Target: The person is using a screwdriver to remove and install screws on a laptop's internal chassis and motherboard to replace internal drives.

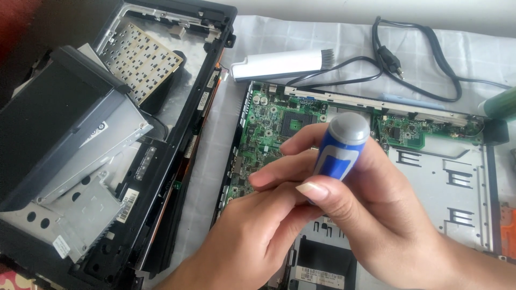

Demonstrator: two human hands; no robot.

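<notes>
My right hand [387, 225] is wrapped around a screwdriver with a blue handle and a grey cap [344, 147], held upright over an opened laptop base. My left hand [252, 236] rests against the right one, fingers curled near the lower part of the handle; the shaft and tip are hidden behind both hands. Under them lies the green circuit board [263, 121] inside the base's metal frame [457, 182]. What the tip touches cannot be seen.
At the left lies a detached black laptop shell [177, 107] with a silver drive unit [70, 139] on it. A white cleaning brush [282, 64], a black power cable [408, 59] and a green object [500, 104] lie on the white cloth [322, 35] behind.
</notes>
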